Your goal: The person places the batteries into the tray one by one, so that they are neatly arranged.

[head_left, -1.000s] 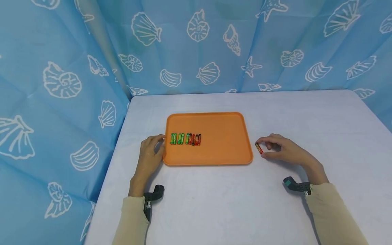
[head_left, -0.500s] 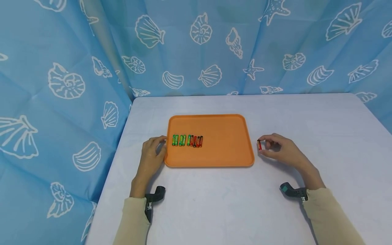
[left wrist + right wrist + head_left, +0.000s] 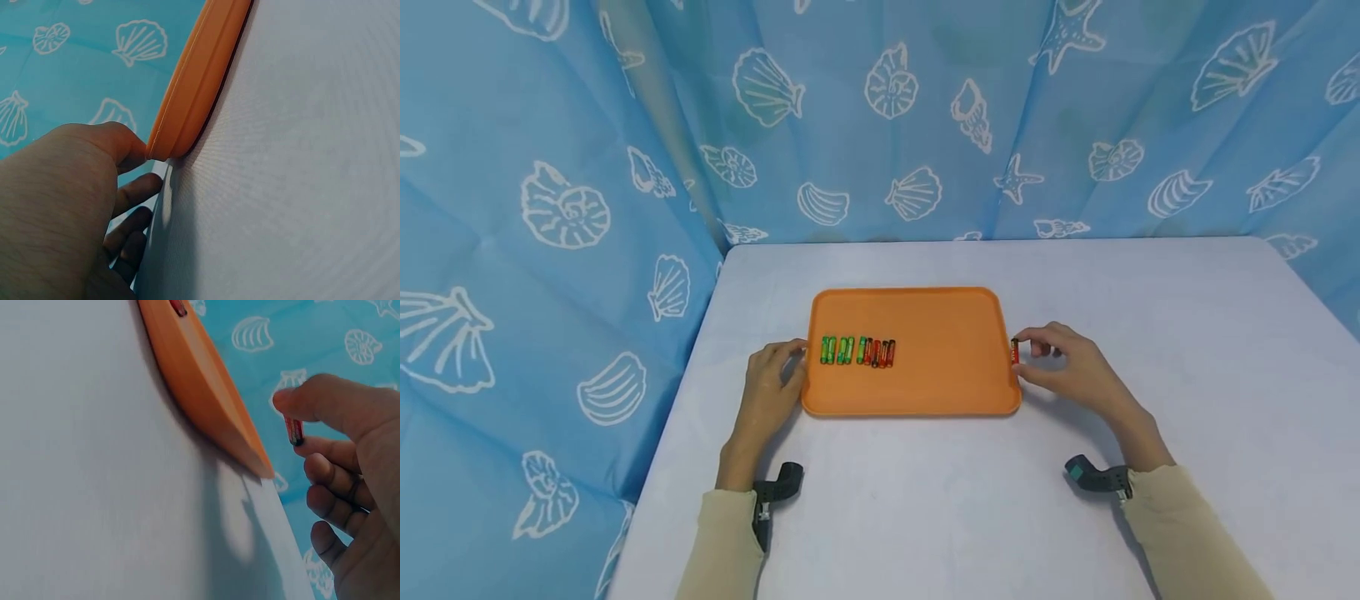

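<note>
An orange tray (image 3: 947,350) lies on the table. In its left half, several green batteries (image 3: 842,350) and several red ones (image 3: 881,353) stand side by side in a row. My left hand (image 3: 767,392) touches the tray's left rim with thumb and index fingertips; the left wrist view shows the thumb (image 3: 128,147) against the rim and the other fingers loosely bent below. Between thumb and index finger, my right hand (image 3: 1071,371) pinches a red battery (image 3: 1015,351) by its ends, at the tray's right rim. The right wrist view shows this battery (image 3: 294,430) above the table surface.
A white cloth covers the table (image 3: 925,508). Behind and to the left hangs a blue curtain (image 3: 827,108) with white shell prints. Each wrist wears a dark camera mount, such as the left one (image 3: 778,483).
My right hand has moved left with the red battery, from beside the tray to its right rim. The battery has turned from slanted to nearly straight. My left hand stays at the rim.
</note>
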Motion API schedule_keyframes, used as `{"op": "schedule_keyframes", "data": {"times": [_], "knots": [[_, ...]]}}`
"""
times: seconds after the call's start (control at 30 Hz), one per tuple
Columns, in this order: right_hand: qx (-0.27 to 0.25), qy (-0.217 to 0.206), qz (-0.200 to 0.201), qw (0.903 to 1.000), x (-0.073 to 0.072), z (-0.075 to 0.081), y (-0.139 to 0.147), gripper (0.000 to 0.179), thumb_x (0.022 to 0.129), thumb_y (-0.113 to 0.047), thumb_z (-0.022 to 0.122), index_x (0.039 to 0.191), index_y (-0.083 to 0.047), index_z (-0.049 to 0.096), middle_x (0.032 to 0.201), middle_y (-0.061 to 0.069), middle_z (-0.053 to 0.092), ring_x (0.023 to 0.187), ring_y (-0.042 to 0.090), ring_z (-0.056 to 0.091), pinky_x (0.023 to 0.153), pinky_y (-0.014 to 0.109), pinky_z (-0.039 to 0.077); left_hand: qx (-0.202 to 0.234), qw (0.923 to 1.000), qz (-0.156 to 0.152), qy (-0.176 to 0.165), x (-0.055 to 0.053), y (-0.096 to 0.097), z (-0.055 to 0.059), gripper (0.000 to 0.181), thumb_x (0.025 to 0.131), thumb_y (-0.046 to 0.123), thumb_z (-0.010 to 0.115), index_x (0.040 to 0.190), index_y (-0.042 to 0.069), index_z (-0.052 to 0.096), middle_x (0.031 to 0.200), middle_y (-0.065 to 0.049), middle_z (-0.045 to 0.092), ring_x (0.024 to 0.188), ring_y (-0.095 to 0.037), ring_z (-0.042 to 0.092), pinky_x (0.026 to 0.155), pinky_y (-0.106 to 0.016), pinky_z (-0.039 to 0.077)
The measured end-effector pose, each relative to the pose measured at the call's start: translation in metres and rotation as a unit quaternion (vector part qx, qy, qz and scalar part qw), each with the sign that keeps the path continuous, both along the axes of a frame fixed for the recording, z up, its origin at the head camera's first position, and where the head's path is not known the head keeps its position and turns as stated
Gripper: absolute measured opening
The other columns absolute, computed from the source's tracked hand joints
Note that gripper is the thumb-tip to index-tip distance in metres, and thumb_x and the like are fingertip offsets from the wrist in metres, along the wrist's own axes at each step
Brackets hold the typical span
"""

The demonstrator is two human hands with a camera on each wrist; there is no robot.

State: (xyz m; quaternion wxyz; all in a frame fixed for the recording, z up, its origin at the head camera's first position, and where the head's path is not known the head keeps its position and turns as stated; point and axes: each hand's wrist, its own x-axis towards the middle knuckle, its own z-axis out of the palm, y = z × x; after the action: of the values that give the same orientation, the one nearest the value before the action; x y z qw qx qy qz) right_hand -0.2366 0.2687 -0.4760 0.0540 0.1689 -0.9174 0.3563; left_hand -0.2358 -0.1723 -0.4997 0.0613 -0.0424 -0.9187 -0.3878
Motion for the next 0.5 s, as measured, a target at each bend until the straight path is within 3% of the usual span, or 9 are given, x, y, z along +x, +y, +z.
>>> {"op": "schedule_keyframes", "data": {"times": [0.5], "knots": [[0.002, 0.017, 0.026, 0.9995, -0.008, 0.013, -0.043, 0.041, 0.085, -0.022, 0.081, 0.122, -0.01, 0.066, 0.092, 0.005, 0.053, 0.091, 0.025, 0.05, 0.072, 0.041, 0.045, 0.005, 1.0, 0.002, 0.002, 0.001, 0.0, -0.001, 0.035, 0.101, 0.022, 0.057, 0.135, 0.013, 0.06, 0.134, -0.01, 0.055, 0.136, -0.032, 0.036, 0.113, -0.054, 0.032]]}}
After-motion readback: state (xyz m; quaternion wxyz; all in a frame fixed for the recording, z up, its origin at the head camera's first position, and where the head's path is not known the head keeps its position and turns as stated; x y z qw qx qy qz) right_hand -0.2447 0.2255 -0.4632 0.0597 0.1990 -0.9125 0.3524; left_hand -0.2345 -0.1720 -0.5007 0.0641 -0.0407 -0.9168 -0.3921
